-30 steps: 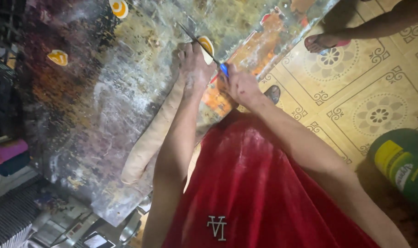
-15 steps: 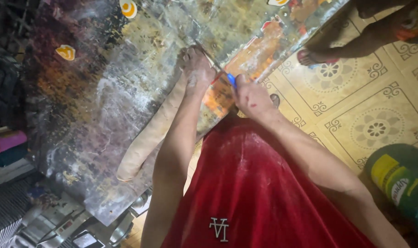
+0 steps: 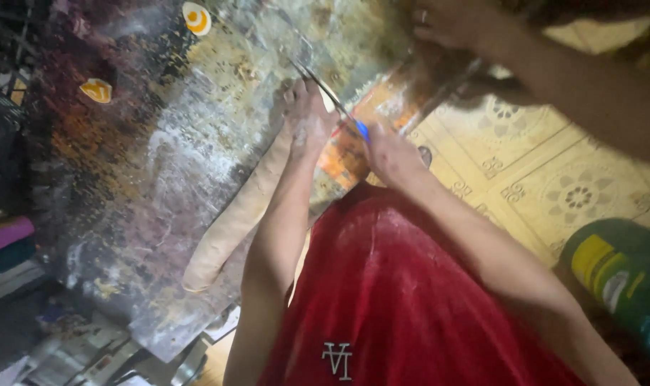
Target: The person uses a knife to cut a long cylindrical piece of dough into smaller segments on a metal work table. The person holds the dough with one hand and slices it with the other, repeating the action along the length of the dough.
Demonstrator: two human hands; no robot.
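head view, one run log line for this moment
left hand on dough roll | right hand holds scissors | floured table
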